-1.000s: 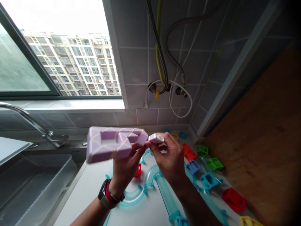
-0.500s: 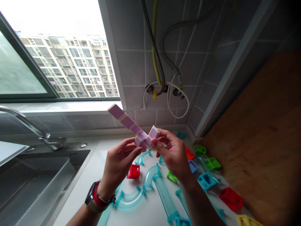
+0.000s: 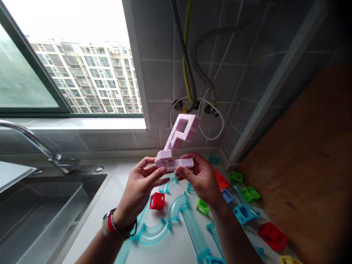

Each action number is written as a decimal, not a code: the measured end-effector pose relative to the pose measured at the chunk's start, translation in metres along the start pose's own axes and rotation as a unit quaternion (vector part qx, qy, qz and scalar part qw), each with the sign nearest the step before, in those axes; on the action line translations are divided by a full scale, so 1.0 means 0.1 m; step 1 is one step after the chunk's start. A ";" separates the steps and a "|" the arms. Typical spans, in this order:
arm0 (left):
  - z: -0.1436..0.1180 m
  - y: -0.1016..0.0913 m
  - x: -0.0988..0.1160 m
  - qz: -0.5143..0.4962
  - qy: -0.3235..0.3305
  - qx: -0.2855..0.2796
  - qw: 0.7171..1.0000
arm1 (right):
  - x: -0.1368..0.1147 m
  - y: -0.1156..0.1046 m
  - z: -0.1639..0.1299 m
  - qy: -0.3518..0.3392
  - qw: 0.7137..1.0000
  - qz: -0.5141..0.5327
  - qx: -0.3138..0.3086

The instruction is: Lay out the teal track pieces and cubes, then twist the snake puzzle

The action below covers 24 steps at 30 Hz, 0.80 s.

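I hold a pale purple folding snake puzzle point(image 3: 180, 141) in the air above the white counter point(image 3: 110, 205), in front of the tiled wall. My left hand point(image 3: 140, 190) pinches its lower left end between thumb and fingers. My right hand point(image 3: 202, 179) grips the lower right end. The puzzle's upper part rises from my fingers and bends into a small square loop. A watch and a red band sit on my left wrist.
Clear teal tube track pieces point(image 3: 176, 216) lie on the counter under my hands, with red point(image 3: 157, 201), green point(image 3: 202, 206), blue point(image 3: 243, 212) and yellow plastic frames around them. A steel sink point(image 3: 41, 209) and tap point(image 3: 33, 141) are on the left. Hoses point(image 3: 192, 73) hang on the wall. A wooden panel point(image 3: 308, 165) stands on the right.
The puzzle went from a flat ring at the left, to a straight bar pointing up-left, to an upright shape with a loop on top. Both hands kept hold of it.
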State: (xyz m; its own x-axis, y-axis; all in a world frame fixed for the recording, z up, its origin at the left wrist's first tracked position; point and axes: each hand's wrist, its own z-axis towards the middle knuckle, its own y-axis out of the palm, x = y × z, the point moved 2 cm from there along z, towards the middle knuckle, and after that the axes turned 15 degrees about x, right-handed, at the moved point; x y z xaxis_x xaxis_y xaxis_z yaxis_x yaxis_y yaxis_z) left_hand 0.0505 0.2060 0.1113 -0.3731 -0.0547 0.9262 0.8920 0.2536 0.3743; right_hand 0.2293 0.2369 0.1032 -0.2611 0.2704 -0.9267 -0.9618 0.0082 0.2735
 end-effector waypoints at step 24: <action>-0.08 -0.02 -0.14 0.106 0.289 0.068 0.949 | 0.05 0.10 -0.12 0.042 0.987 -0.152 0.012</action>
State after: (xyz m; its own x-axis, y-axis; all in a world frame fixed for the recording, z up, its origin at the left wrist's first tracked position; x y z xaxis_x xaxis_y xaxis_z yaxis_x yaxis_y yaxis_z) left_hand 0.0559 0.1984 0.0983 0.0487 -0.4998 0.8648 0.8755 0.4380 0.2039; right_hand 0.2174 0.2263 0.0981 0.0319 0.1704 -0.9849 -0.9950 0.0986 -0.0152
